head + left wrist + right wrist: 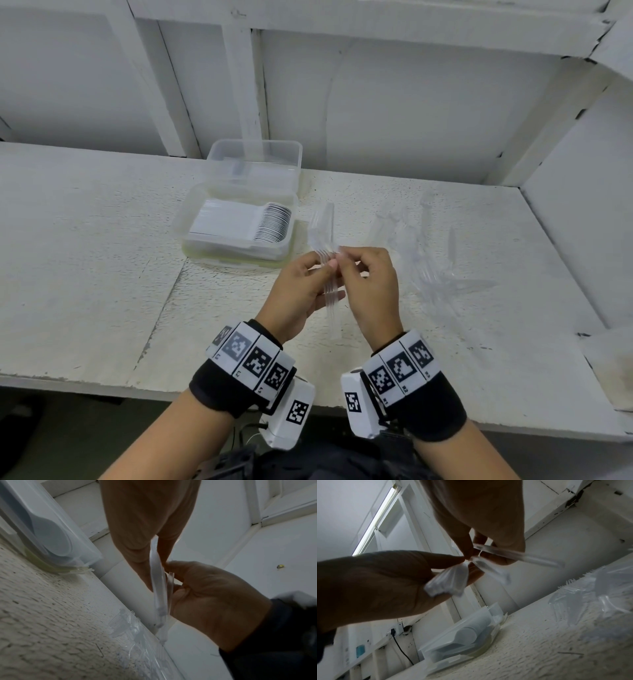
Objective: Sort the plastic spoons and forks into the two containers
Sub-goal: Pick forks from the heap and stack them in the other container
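A bundle of clear plastic forks (330, 291) is held upright-ish between both hands above the table. My left hand (325, 274) grips the bundle from the left, fingers curled round it. My right hand (346, 263) pinches the forks near their tines. In the left wrist view the forks (161, 588) run between the two palms. The right wrist view shows the fork bundle (448, 581) in the left hand's grasp. The near container (191, 219) holds a neat stack of white spoons (270, 226). Behind it stands the far container (298, 154).
A loose pile of clear forks (431, 263) lies on the white table (85, 257) to the right of my hands. A few more clear forks (322, 222) lie just right of the near container. A white wall and side panel close the back and right.
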